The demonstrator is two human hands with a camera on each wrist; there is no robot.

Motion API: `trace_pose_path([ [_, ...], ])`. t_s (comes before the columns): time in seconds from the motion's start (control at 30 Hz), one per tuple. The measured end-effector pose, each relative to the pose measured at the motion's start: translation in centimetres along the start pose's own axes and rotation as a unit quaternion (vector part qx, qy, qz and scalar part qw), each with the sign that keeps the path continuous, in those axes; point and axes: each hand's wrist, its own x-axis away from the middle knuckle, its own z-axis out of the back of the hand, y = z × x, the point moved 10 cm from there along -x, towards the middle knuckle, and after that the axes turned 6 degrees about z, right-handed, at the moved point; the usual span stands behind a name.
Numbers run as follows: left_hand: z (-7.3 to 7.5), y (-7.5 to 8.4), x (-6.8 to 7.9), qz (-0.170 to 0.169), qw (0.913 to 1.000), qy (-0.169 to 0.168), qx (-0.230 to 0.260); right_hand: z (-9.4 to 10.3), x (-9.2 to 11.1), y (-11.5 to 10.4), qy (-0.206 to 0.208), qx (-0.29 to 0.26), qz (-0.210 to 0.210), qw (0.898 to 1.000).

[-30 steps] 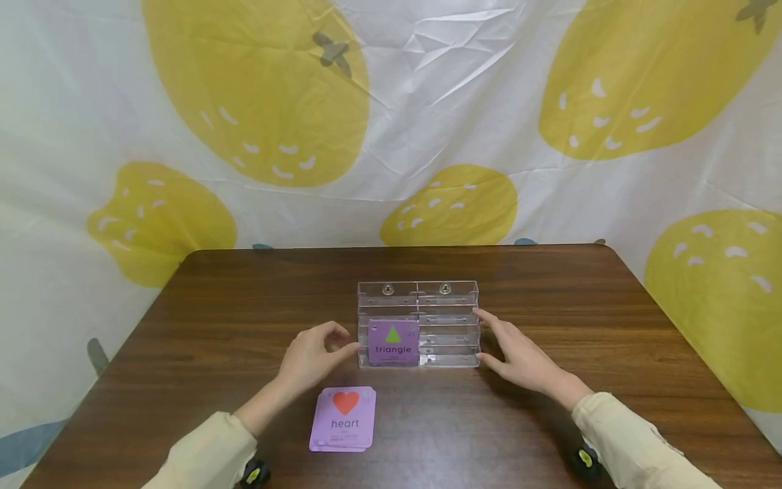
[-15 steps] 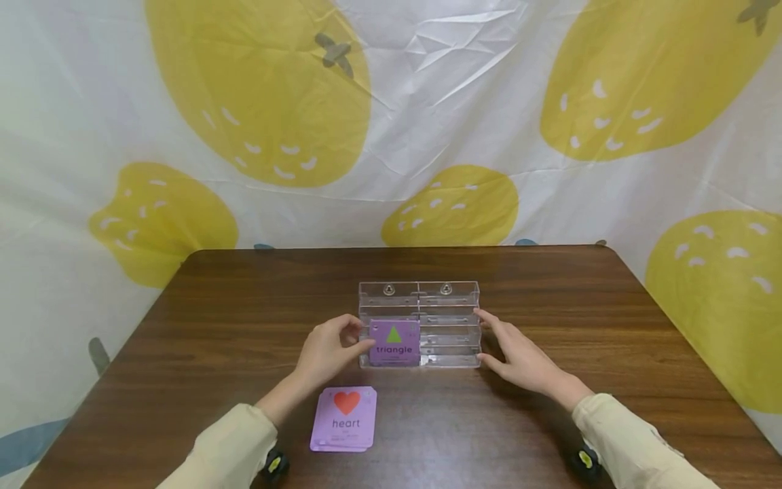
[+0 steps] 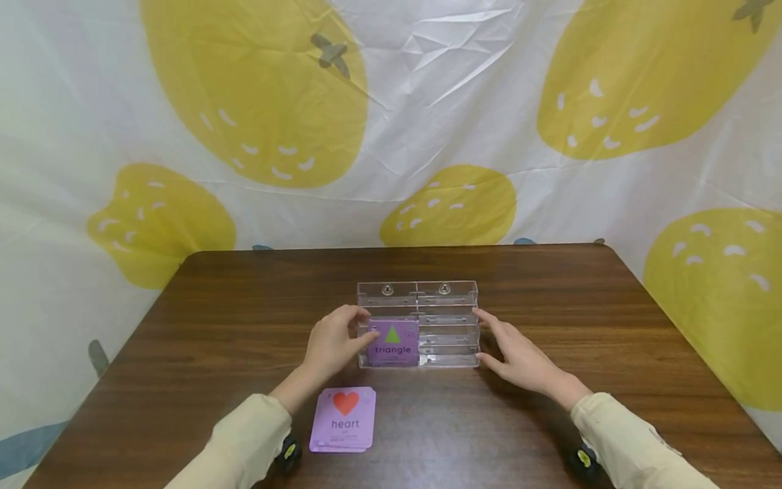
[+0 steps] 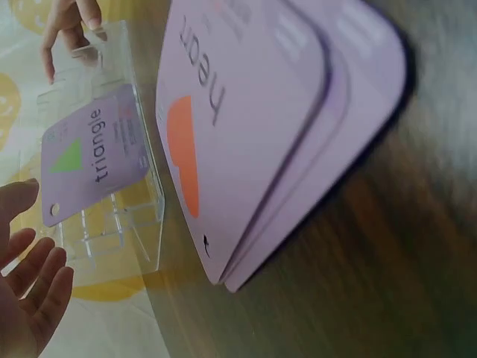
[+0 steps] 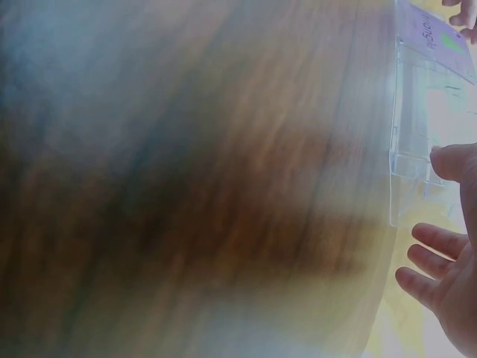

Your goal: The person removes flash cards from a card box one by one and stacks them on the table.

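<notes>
A clear plastic tiered holder (image 3: 449, 339) stands on the table, with two columns of pockets. In its front left pocket sits a purple card (image 3: 393, 353) printed "triangle" with a green triangle. My left hand (image 3: 332, 343) is at that card's left edge, thumb in front and fingers farther back; the left wrist view shows the fingers spread and loosely bent, and contact with the card is unclear. My right hand (image 3: 525, 356) rests fingertips and thumb against the holder's right side, fingers extended. Nearer me lies a small stack of purple cards (image 3: 344, 435), its top one printed "heart".
The brown wooden table (image 3: 244, 299) has rounded far corners. Behind it hangs a white curtain (image 3: 446, 129) with large yellow fruit prints. Dark wrist devices (image 3: 287, 451) sit below both cream sleeves (image 3: 244, 435).
My left hand has moved right and slightly away from me, from the holder's left side to the triangle card's left edge. The right hand, holder and heart stack have stayed put.
</notes>
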Motion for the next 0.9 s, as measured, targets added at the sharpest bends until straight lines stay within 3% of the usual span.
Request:
trace_pose_path([
  [0.6, -0.9, -0.3, -0.6, 0.014, 0.9987, -0.026, -0.042, -0.1, 0.0, 0.0, -0.001, -0.003, 0.002, 1.000],
  [0.73, -1.0, -0.7, -0.7, 0.023, 0.9992, -0.027, -0.015, -0.1, -0.1, 0.0, 0.000, -0.003, 0.002, 1.000],
  [0.9, -1.4, -1.8, -1.0, 0.051, 0.9959, -0.041, 0.063, 0.0, -0.1, 0.1, -0.003, -0.004, -0.004, 1.000],
])
